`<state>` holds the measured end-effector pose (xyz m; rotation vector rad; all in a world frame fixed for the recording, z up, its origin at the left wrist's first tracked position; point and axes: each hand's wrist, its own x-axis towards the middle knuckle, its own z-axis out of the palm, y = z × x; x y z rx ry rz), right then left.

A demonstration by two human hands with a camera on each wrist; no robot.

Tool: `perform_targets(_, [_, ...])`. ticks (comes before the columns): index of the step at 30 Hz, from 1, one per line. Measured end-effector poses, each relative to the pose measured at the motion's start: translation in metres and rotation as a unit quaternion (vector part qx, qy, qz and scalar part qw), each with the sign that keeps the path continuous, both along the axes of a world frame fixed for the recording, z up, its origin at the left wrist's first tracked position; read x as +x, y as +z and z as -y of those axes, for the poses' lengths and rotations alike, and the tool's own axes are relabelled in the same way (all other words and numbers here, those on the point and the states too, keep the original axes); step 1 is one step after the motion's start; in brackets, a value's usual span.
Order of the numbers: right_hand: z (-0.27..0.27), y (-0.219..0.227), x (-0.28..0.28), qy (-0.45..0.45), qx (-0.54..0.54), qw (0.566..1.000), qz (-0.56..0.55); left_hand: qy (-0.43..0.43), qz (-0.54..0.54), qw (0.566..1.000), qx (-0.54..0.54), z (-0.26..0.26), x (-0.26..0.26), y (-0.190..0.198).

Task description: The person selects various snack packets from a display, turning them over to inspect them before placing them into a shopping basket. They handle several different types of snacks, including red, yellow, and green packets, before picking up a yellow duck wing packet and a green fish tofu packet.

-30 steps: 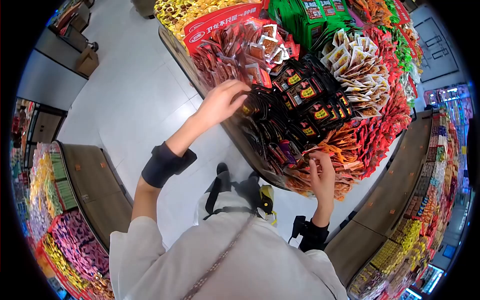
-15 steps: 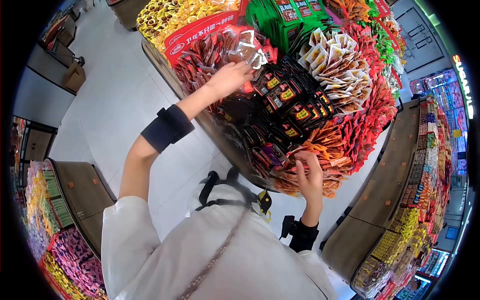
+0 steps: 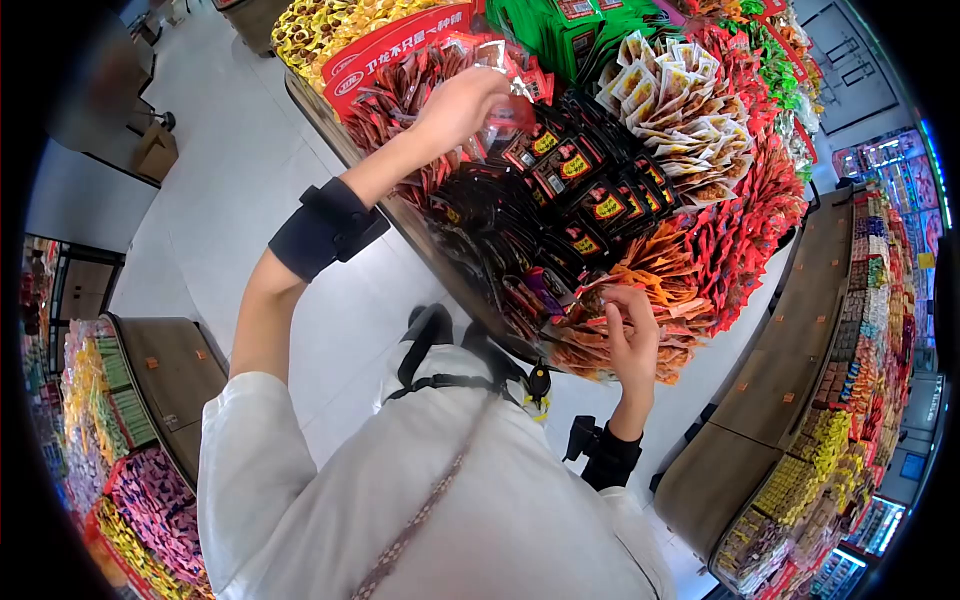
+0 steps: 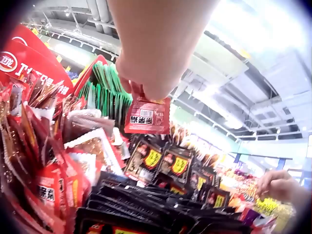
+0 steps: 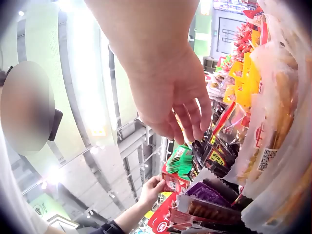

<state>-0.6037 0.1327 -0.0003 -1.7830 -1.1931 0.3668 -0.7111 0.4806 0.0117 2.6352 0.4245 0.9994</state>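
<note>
In my left grip (image 3: 462, 108) I have a red packet (image 4: 147, 117), pinched at its upper edge by fingers that curl round it. It hangs below the fingertips, its printed face turned to the left wrist camera, with the black packets (image 3: 568, 168) beneath it and to the grip's right.

Directly under and to the left of that grip I see crowded reddish-brown packets (image 3: 385, 110), many of them standing on edge. The red sign (image 3: 395, 60) rises behind them, beyond the grip and to its left. Green packets (image 3: 565, 45) are farther off, beyond the grip and to its right, and a fan of white-edged packets (image 3: 685, 110) lies farther right, past the black ones.

My right grip (image 3: 632, 335) holds nothing that I can make out; its fingers hang loosely bent, with gaps between them, over the near edge of the pile. I can't tell whether its fingertips touch a packet. A purple packet (image 3: 543, 288) is near it on the left, and orange packets (image 3: 665, 275) spread beyond it and to its right. The bench (image 3: 425, 245) carries all these piles, its rim running between the two grips and the person's body.
</note>
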Motion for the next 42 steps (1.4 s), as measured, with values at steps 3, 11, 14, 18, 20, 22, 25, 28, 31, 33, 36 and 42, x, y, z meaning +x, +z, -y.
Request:
perform_targets(3, [-0.013, 0.012, -0.007, -0.014, 0.003, 1.000, -0.017, 0.006, 0.068, 0.969, -0.236, 0.010, 0.000, 0.011])
perform_targets(11, [-0.050, 0.015, -0.023, -0.065, -0.013, 0.997, -0.031, -0.090, -0.006, 0.822, -0.562, 0.014, -0.013, 0.035])
perform_targets(14, [-0.073, 0.026, -0.038, -0.065, 0.000, 0.997, -0.035, -0.157, 0.022, 0.794, -0.587, 0.012, -0.023, 0.033])
perform_targets(18, [-0.103, 0.027, -0.058, -0.025, 0.073, 0.980, -0.181, -0.249, 0.019, 0.758, -0.602, 0.034, -0.048, 0.024])
perform_targets(20, [-0.117, 0.020, -0.070, -0.020, 0.093, 0.966, -0.241, -0.246, -0.022, 0.757, -0.605, 0.038, -0.060, 0.022])
perform_targets(22, [-0.131, 0.018, -0.080, -0.034, 0.077, 0.951, -0.299, -0.248, -0.053, 0.762, -0.596, 0.036, -0.065, 0.015])
perform_targets(25, [-0.149, 0.016, -0.089, -0.086, 0.052, 0.944, -0.314, -0.261, -0.092, 0.762, -0.586, 0.029, -0.072, 0.009])
perform_targets(28, [-0.163, 0.014, -0.094, -0.121, 0.059, 0.932, -0.336, -0.279, -0.105, 0.745, -0.597, 0.020, -0.080, 0.009])
perform_targets(31, [-0.170, 0.016, -0.098, -0.113, 0.050, 0.921, -0.370, -0.291, -0.099, 0.720, -0.622, 0.014, -0.088, 0.002])
perform_targets(33, [-0.175, 0.016, -0.101, -0.097, 0.053, 0.909, -0.401, -0.290, -0.072, 0.714, -0.633, 0.012, -0.091, -0.007])
perform_targets(36, [-0.184, 0.014, -0.108, -0.093, 0.066, 0.892, -0.437, -0.320, -0.062, 0.669, -0.668, 0.001, -0.095, -0.018])
perform_targets(42, [-0.214, 0.005, -0.105, -0.143, 0.028, 0.939, -0.311, -0.321, -0.096, 0.831, -0.444, -0.054, -0.100, -0.024])
